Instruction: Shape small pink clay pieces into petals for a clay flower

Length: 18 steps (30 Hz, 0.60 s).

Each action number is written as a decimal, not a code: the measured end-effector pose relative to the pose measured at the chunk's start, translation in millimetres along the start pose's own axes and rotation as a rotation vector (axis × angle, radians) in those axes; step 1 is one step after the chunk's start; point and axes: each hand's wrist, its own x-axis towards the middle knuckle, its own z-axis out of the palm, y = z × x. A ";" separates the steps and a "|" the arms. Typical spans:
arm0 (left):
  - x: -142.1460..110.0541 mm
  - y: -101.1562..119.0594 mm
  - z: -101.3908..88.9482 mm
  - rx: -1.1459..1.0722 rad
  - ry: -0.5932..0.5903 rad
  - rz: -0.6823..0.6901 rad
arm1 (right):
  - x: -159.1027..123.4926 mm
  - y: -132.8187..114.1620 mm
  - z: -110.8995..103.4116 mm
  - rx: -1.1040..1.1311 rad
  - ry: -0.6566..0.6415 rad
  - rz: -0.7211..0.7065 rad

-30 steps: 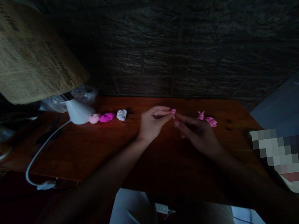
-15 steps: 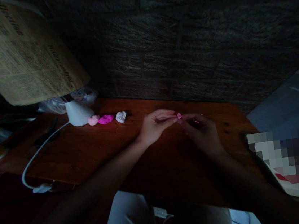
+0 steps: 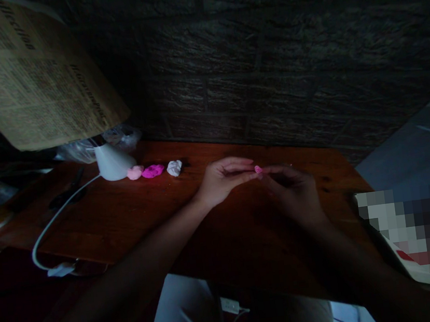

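Observation:
Between the fingertips of both hands is a small pink piece of modelling clay (image 3: 258, 169), held above the wooden table (image 3: 128, 218). My left hand (image 3: 227, 178) pinches it from the left with thumb and fingers. From the right, the thumb and fingertips of my right hand (image 3: 295, 190) close on the same piece. Its exact shape is too small and dim to make out. Further left on the table lie a pale pink lump of clay (image 3: 135, 172), a magenta lump (image 3: 153, 171) touching it, and a white lump (image 3: 174, 168) a little apart.
A lamp with a newsprint shade (image 3: 60, 86) and white base (image 3: 115, 163) stands at the back left, its cable (image 3: 42, 224) curving over the table edge. Dark scissors (image 3: 68, 192) lie beside it. A stone-patterned wall (image 3: 265, 61) rises behind. A pixelated object (image 3: 409, 241) is at right.
The pink clay piece has turned slightly between the fingertips, and my right hand has shifted a little to the right. The lumps on the table stay in place.

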 end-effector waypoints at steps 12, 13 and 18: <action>0.9 -0.3 0.5 -0.043 -0.021 -0.007 | -2.0 -2.4 1.2 -0.120 0.044 -0.267; 1.1 -0.2 0.4 -0.049 -0.023 -0.008 | -2.3 -2.8 1.3 -0.127 0.042 -0.276; 0.7 1.2 1.2 -0.076 -0.031 -0.019 | -3.9 -1.3 1.7 -0.194 0.058 -0.323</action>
